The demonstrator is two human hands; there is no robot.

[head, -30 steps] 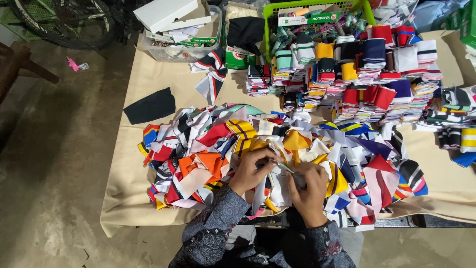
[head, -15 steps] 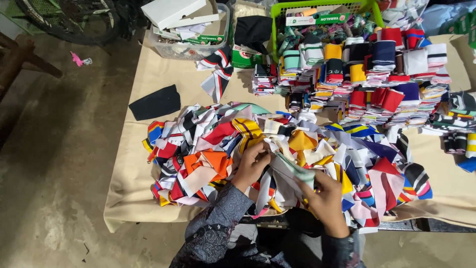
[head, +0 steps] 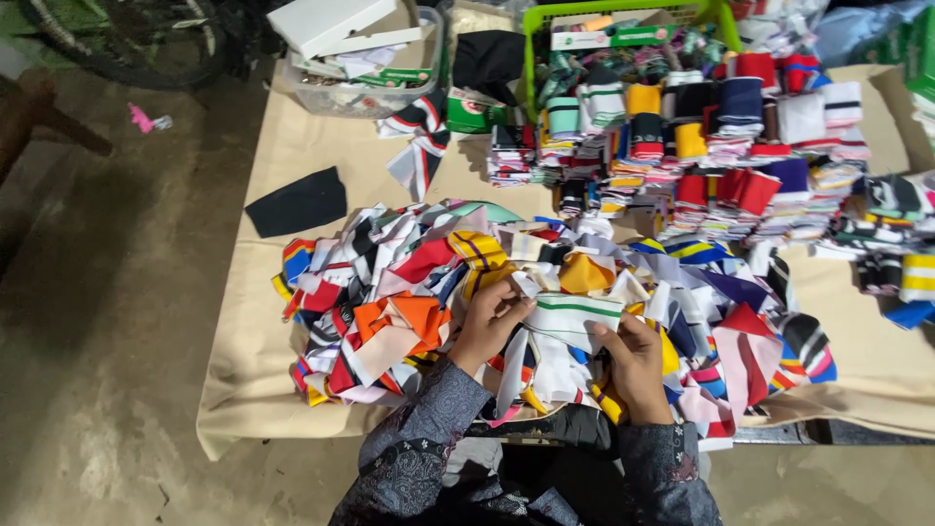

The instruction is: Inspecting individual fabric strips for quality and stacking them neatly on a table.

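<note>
My left hand (head: 489, 324) and my right hand (head: 635, 362) hold the two ends of a white fabric strip with thin green stripes (head: 575, 318), stretched flat between them just above a heap of loose coloured fabric pieces (head: 399, 292). The heap is red, orange, yellow, blue, black and white and covers the near half of the table. Both sleeves are dark and patterned.
A beige cloth (head: 292, 146) covers the table. Folded stacks of coloured bands (head: 721, 146) fill the far right. A green basket (head: 534, 39), a clear bin with white boxes (head: 360, 58) and a black fabric piece (head: 297, 203) sit at the back and left. Concrete floor lies to the left.
My hands moved apart and lifted the white green-striped strip out of the heap, spreading it flat between them. The camera shifted slightly.
</note>
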